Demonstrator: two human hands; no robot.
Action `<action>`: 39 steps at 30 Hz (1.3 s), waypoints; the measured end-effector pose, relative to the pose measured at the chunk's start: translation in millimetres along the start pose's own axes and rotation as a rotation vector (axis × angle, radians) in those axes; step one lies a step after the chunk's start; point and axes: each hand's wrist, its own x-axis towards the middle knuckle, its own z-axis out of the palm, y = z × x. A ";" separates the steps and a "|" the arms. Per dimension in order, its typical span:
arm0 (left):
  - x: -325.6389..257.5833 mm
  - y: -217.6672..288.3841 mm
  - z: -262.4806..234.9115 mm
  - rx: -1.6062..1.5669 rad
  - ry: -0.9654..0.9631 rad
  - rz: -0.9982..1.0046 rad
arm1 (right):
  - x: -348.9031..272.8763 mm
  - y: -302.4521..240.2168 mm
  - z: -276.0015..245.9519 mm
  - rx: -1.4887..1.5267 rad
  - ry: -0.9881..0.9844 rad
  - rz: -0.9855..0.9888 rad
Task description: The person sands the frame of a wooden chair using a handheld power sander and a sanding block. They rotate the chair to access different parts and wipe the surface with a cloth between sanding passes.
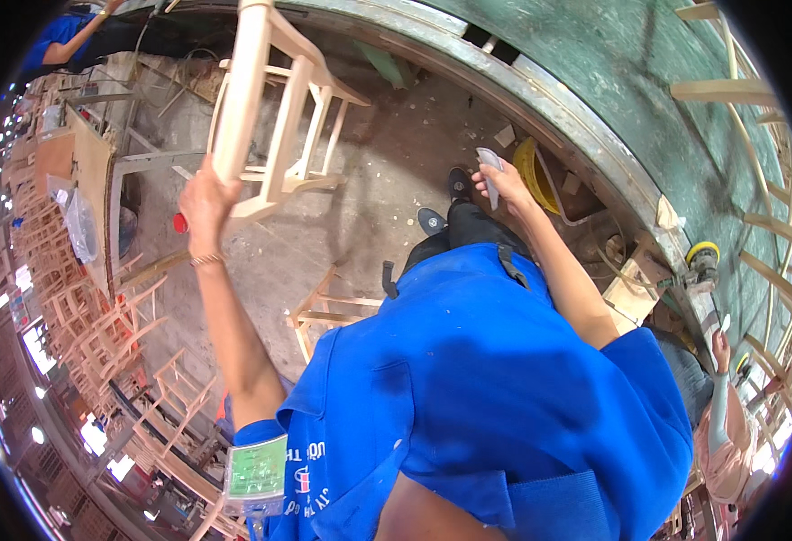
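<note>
An unfinished pale wooden chair frame (279, 126) is held up at the front left, its legs and rails tilted. My left hand (206, 203) is wrapped round the end of one of its thick members. Out to the right, my right hand (507, 187) is closed on a flat, light grey piece with a curved edge (489, 171). It looks like a folded sheet, but its exact kind is unclear. The grey piece is well apart from the chair frame. A small red round thing (180, 223) shows beside my left wrist.
A green-topped workbench (585, 63) curves along the right, with wooden parts and a yellow-rimmed sanding tool (703, 255) on it. Beneath its edge is a yellow basin (540, 171). Many chair frames (98, 334) crowd the left. Co-workers' arms (76, 41) appear far left and right.
</note>
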 end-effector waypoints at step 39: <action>-3.9 -147.0 14.7 -0.118 1.083 -0.694 | 158.0 -381.6 388.2 -0.592 -0.415 -1.147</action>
